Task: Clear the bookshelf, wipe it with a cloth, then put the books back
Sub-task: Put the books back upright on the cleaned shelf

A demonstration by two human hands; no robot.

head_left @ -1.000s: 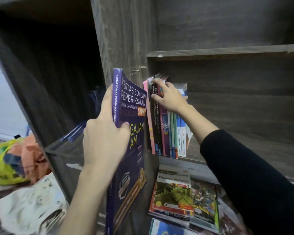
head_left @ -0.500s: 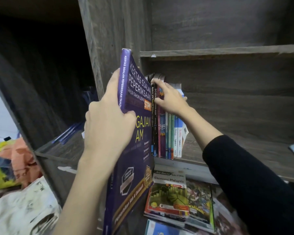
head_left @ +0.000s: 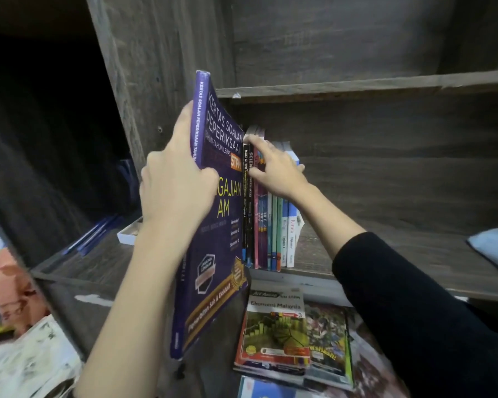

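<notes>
My left hand (head_left: 176,191) grips a large purple exam book (head_left: 213,254) by its spine edge and holds it upright, tilted, right against the left end of a row of upright books (head_left: 273,234). That row stands on the dark wooden shelf board (head_left: 385,254). My right hand (head_left: 276,170) holds the tops of the row, fingers curled over them and thumb on the spines. The purple cover hides the leftmost books of the row. A light blue cloth (head_left: 495,248) lies at the shelf's right end.
Below the shelf lies a stack of flat books (head_left: 276,331). Another shelf board (head_left: 357,84) runs above. The left compartment holds blue items (head_left: 95,237) and a white box (head_left: 128,234). Bags (head_left: 9,282) and a white plastic bag (head_left: 26,363) sit at the far left.
My left hand has carried the purple book up and to the right, up against the row, where it now covers the pink book. My right hand has stayed on the book tops.
</notes>
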